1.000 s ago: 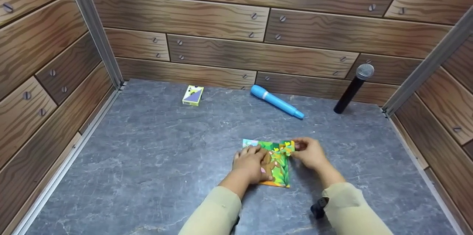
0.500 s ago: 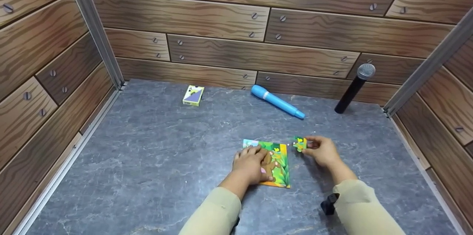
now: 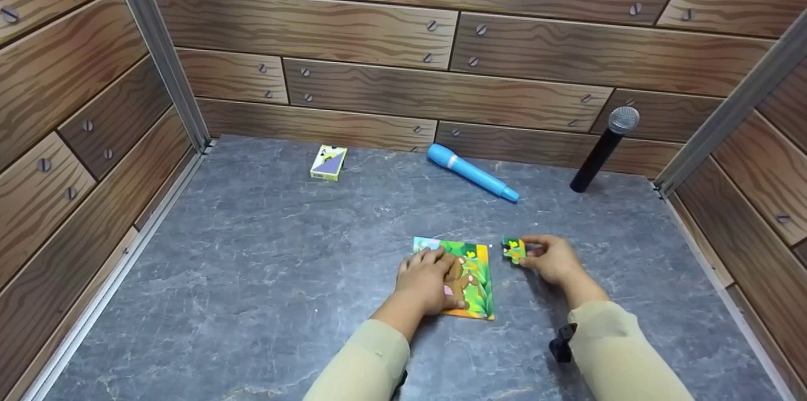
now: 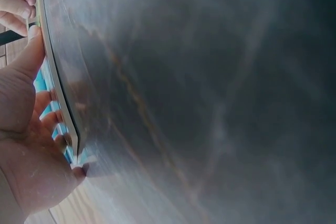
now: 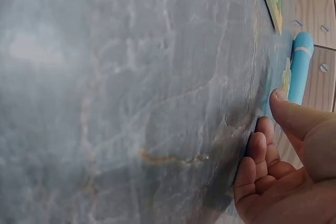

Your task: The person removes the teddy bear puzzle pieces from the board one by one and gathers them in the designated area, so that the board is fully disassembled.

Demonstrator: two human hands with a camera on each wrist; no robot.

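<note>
Puzzle piece (image 3: 514,251) drawn right, clear of puzzle (image 3: 483,290), pinched by right hand (image 3: 553,259); puzzle pressed by left hand (image 3: 425,281), fingers spread; separating step seemingly underway, steady pinch called for.

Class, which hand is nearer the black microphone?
Right: the right hand is on the person's side of the black microphone; the left hand is farther left, on the puzzle.

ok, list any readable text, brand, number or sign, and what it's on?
None readable.
Small box: dark marks on top, possible print on its front edge; too small to read.
Puzzle board, partly hidden by the left hand: picture only.
Puzzle piece: no lettering visible.
Blue rod, black microphone: no lettering visible.
</note>
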